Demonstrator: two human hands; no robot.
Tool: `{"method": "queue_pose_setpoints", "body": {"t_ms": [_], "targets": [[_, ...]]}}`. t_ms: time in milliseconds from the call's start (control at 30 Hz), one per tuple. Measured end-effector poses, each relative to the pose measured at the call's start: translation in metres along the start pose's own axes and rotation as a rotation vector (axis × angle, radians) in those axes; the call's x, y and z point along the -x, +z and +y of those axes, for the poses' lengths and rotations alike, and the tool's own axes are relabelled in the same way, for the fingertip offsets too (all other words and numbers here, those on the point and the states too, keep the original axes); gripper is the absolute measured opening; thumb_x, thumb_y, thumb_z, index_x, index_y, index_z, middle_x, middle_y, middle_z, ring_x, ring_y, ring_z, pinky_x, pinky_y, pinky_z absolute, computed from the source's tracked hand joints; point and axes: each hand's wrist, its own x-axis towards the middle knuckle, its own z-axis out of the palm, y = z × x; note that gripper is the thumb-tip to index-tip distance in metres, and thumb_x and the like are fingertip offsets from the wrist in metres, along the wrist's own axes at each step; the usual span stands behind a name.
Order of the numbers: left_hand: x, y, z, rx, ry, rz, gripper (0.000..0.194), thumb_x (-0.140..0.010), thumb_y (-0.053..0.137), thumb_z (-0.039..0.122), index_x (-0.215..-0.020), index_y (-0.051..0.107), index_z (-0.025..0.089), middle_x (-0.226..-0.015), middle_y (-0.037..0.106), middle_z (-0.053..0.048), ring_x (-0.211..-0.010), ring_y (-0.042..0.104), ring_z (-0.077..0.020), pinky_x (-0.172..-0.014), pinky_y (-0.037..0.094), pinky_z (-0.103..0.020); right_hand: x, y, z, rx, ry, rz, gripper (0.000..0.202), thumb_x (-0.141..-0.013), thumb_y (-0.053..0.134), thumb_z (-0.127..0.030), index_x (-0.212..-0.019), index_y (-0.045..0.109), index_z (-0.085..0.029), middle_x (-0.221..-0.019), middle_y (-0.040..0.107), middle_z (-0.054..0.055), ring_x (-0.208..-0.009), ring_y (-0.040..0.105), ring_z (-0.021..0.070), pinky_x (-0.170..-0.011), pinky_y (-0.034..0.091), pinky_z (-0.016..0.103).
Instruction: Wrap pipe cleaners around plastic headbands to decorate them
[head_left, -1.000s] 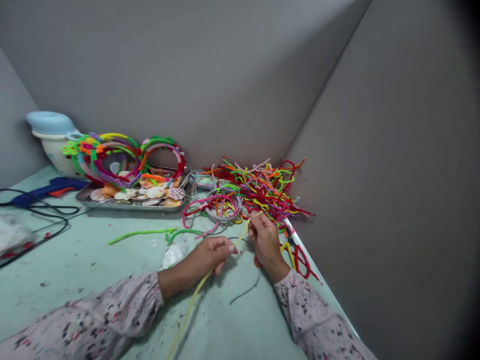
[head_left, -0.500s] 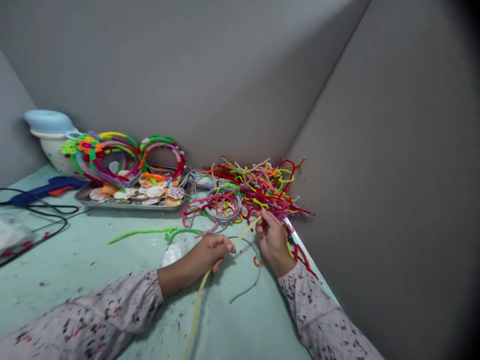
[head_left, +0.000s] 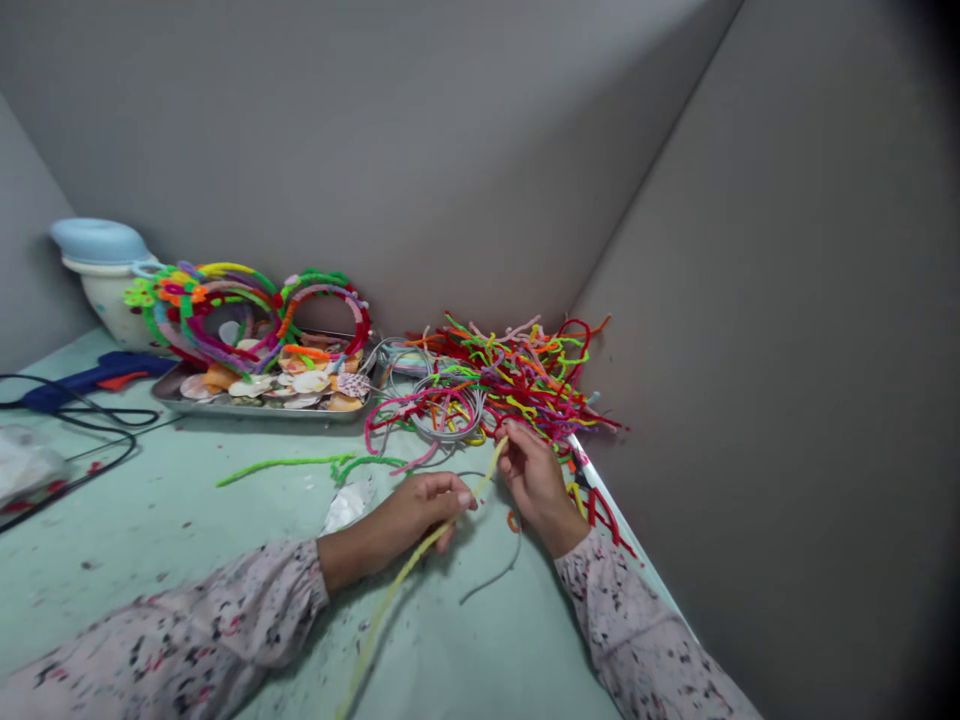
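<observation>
A yellow pipe cleaner (head_left: pixel 405 570) runs from the bottom edge of the view up through both hands. My left hand (head_left: pixel 431 505) pinches it partway along, thumb on top. Its upper end is between the thumb and fingers of my right hand (head_left: pixel 531 478). On the table just beneath and between the hands lies a curved grey wire (head_left: pixel 495 580), partly hidden by them. A small orange curl (head_left: pixel 513 521) rests close to my right hand. A green pipe cleaner (head_left: pixel 281 467) and a crumpled white scrap (head_left: pixel 349 507) lie left of my left hand.
Behind my right hand is a tangled heap of coloured pipe cleaners (head_left: pixel 517 370) beside coiled grey wire (head_left: pixel 450 430). A metal tray (head_left: pixel 262 412) holds shells, with decorated headbands (head_left: pixel 225 310) over it. A blue glue gun (head_left: pixel 82 382), black cable (head_left: pixel 112 435) and lidded container (head_left: pixel 112 290) stand left.
My right hand has shifted slightly left, toward my left hand. The yellow pipe cleaner between them now slackens and bends, and its lower length has swung left.
</observation>
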Motion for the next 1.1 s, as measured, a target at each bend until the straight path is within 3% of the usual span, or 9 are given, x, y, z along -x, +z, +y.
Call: {"method": "queue_pose_setpoints", "body": {"t_ms": [167,367,533,700,833,933,1000,1100], "targets": [[-0.002,-0.001,-0.002,-0.030,0.020,-0.009,0.035,-0.084,0.056,0.049,-0.089,0.059,0.015,-0.049,0.055,0.003,-0.038,0.036,-0.0059,-0.039,0.023,-0.017,0.007,0.006,0.010,0.085,0.038,-0.115,0.021,-0.077,0.067,-0.039,-0.079,0.070,-0.018,-0.063,0.056,-0.001,-0.047,0.046,0.0073,-0.040,0.030,0.020],[-0.006,-0.003,-0.007,-0.076,0.058,0.082,0.037,-0.087,0.049,0.049,-0.089,0.064,0.015,-0.039,0.044,0.006,-0.036,0.029,-0.0063,-0.040,0.019,-0.018,0.003,0.002,0.009,0.126,0.017,-0.087,0.023,-0.073,0.069,-0.040,-0.078,0.068,-0.017,-0.064,0.056,-0.002,-0.047,0.044,0.0062,-0.041,0.030,0.019],[-0.005,-0.001,-0.004,-0.083,0.057,0.092,0.035,-0.087,0.050,0.046,-0.087,0.064,0.014,-0.037,0.042,0.007,-0.036,0.028,-0.0067,-0.042,0.020,-0.019,0.002,0.000,0.008,0.223,0.002,-0.096,0.026,-0.075,0.066,-0.042,-0.079,0.068,-0.017,-0.059,0.052,-0.004,-0.045,0.038,0.0056,-0.040,0.024,0.019],[-0.006,-0.002,-0.003,-0.097,0.043,0.115,0.034,-0.086,0.051,0.044,-0.085,0.065,0.014,-0.036,0.039,0.008,-0.035,0.027,-0.0066,-0.042,0.019,-0.020,0.004,0.000,0.002,0.504,-0.209,-0.058,0.023,-0.081,0.060,-0.041,-0.078,0.069,-0.020,-0.054,0.047,-0.005,-0.047,0.036,0.0095,-0.043,0.025,0.023],[-0.007,-0.003,-0.003,-0.090,0.042,0.114,0.032,-0.086,0.051,0.043,-0.084,0.066,0.014,-0.036,0.038,0.008,-0.035,0.026,-0.0063,-0.042,0.019,-0.020,0.008,-0.001,-0.002,0.706,-0.448,-0.011,0.020,-0.084,0.057,-0.034,-0.077,0.070,-0.021,-0.062,0.055,-0.002,-0.058,0.045,0.0127,-0.054,0.034,0.024],[-0.007,-0.004,-0.003,-0.088,0.047,0.116,0.033,-0.086,0.051,0.043,-0.085,0.066,0.014,-0.036,0.037,0.008,-0.035,0.026,-0.0063,-0.042,0.018,-0.020,0.009,-0.001,-0.002,0.754,-0.536,0.009,0.020,-0.085,0.056,-0.032,-0.078,0.071,-0.022,-0.070,0.061,0.000,-0.069,0.052,0.0150,-0.065,0.040,0.026],[-0.008,-0.004,-0.004,-0.083,0.047,0.122,0.033,-0.085,0.051,0.043,-0.085,0.067,0.014,-0.036,0.037,0.008,-0.035,0.027,-0.0063,-0.042,0.018,-0.020,0.009,0.000,-0.001,0.747,-0.535,0.032,0.020,-0.085,0.056,-0.033,-0.081,0.072,-0.022,-0.072,0.061,0.000,-0.071,0.053,0.0152,-0.067,0.041,0.026],[-0.007,-0.003,-0.004,-0.093,0.052,0.145,0.033,-0.085,0.052,0.043,-0.085,0.067,0.013,-0.036,0.039,0.007,-0.035,0.027,-0.0066,-0.042,0.018,-0.021,0.008,0.001,0.002,0.636,-0.389,0.024,0.023,-0.084,0.057,-0.039,-0.087,0.072,-0.021,-0.062,0.056,-0.002,-0.058,0.049,0.0127,-0.057,0.038,0.024]]}}
